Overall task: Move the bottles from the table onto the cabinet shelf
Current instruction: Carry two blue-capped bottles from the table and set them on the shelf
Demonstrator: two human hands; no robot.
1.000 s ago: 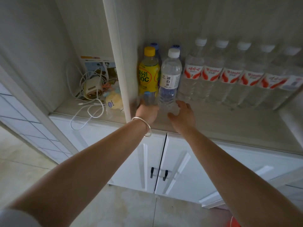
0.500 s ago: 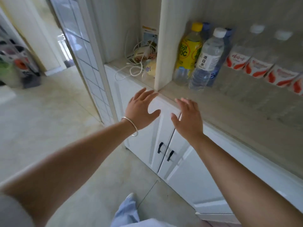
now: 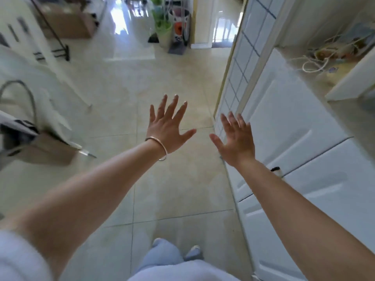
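Observation:
My left hand (image 3: 168, 126), with a silver bangle at the wrist, is stretched out over the tiled floor with fingers spread and empty. To its right, my right hand (image 3: 236, 138) is also spread and empty, in front of the white cabinet (image 3: 284, 128). The cabinet shelf (image 3: 345, 118) shows only at the right edge. No bottle is in view. The view is blurred by motion.
A tangle of white cables (image 3: 316, 61) lies in the shelf's left compartment. A chair or table edge with a brown box (image 3: 46, 151) stands at the left. Green bins and a patterned container (image 3: 178, 27) stand far down the beige tiled floor (image 3: 162, 189).
Both hands let go of the bottles on the shelf and drew back, fingers spreading. My view swung left, away from the cabinet toward the room; the bottles left the frame.

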